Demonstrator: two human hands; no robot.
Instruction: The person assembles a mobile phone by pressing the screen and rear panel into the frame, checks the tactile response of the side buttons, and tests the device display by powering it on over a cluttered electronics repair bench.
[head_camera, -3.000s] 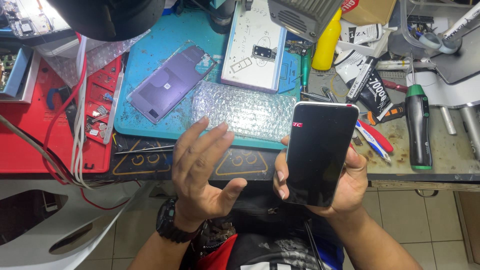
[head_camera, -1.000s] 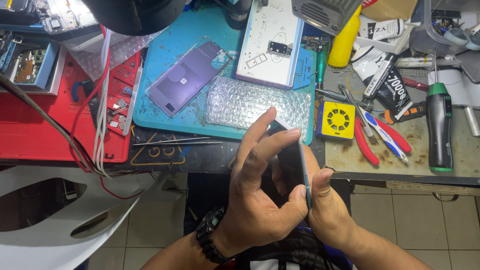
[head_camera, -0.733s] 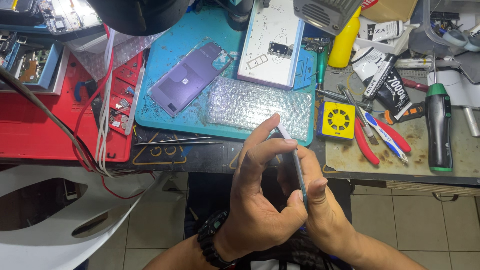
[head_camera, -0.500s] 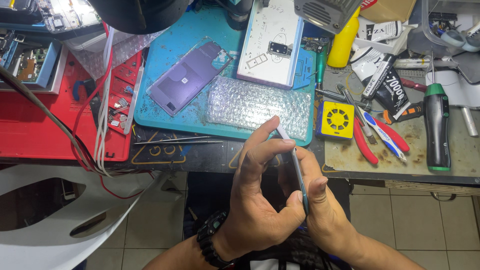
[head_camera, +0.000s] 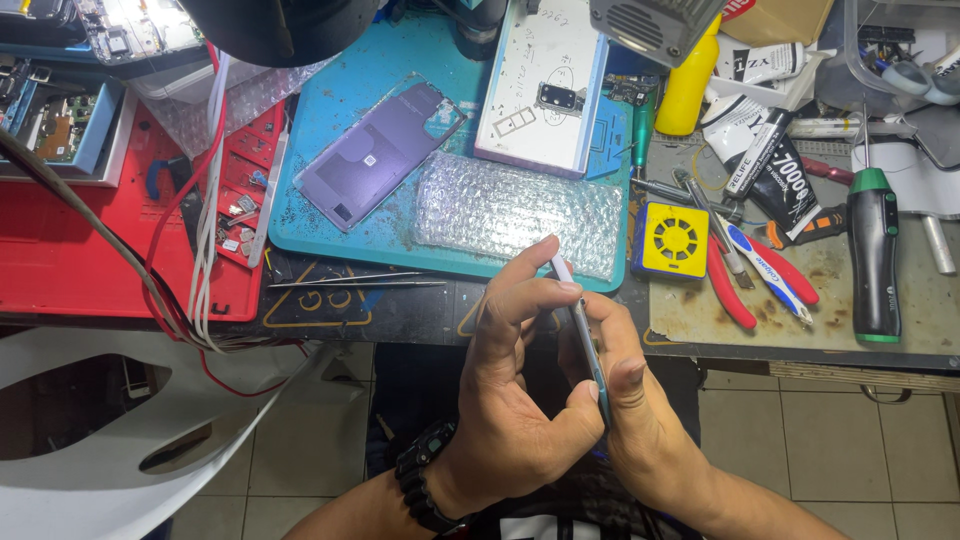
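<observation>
Fingers (head_camera: 525, 290) of the left hand (head_camera: 515, 400) and the right hand (head_camera: 630, 410) pinch a smartphone (head_camera: 582, 335) between them, held edge-on so only its thin side shows, near the body and just in front of the workbench edge. A black watch (head_camera: 425, 475) sits on the left wrist. Farther off, a sheet of bubble wrap (head_camera: 515, 210) lies on a teal work mat (head_camera: 400, 130), with a purple phone back cover (head_camera: 380, 155) to its left. A small yellow square tool (head_camera: 670, 240) and red-handled pliers (head_camera: 735, 290) lie to the right, a green-and-black screwdriver (head_camera: 873, 260) beyond them. A red parts tray (head_camera: 70, 240) sits at far left.
</observation>
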